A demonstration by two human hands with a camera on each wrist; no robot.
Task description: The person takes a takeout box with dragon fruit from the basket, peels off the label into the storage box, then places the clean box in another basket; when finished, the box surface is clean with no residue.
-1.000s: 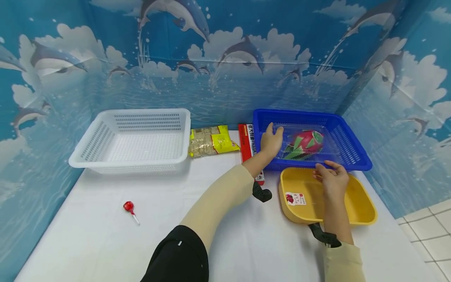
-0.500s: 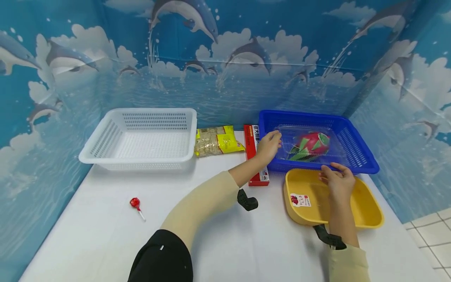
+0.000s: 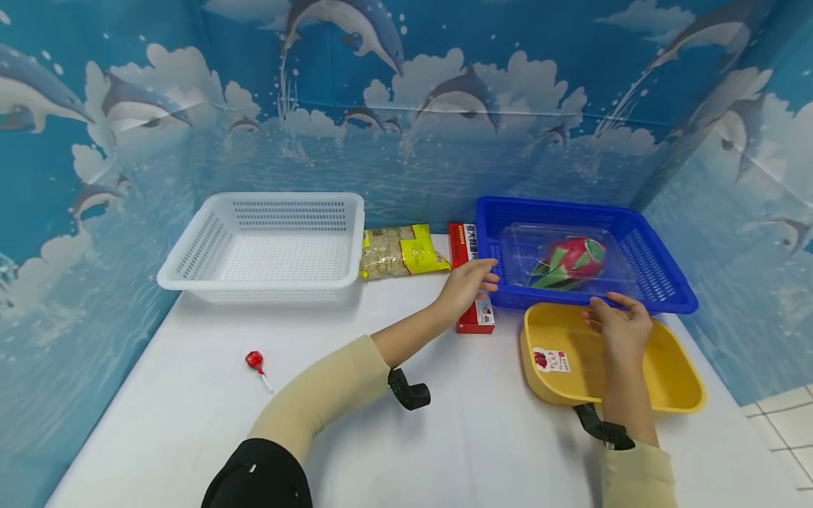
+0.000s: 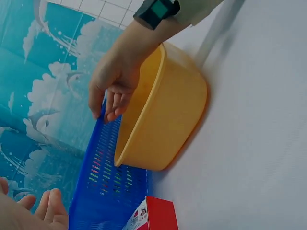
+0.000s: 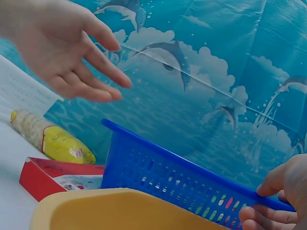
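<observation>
In the head view my left hand [image 3: 468,288] hovers with fingers extended at the left end of the blue basket [image 3: 660,261], above the red pasta box [image 3: 475,323]. It holds nothing, as the right wrist view of the left hand [image 5: 67,52] also shows. My right hand [image 3: 622,328] pinches the basket's front rim between thumb and fingers, reaching over the yellow tub [image 3: 673,367]. Inside the basket lies a clear plastic container [image 3: 524,247], with a red and green dragon fruit [image 3: 574,259] showing in it.
A white basket [image 3: 267,286] stands at the back left. Beside it lies a yellow bag of pale, dry food [image 3: 403,252]. A red lollipop [image 3: 255,360] is on the white tablecloth at the front left. A dolphin-print curtain [image 3: 381,155] hangs behind everything.
My left hand has drawn back leftward from the clear container, out of the blue basket. My right hand has stayed at the front rim. The head view has shifted slightly left.
</observation>
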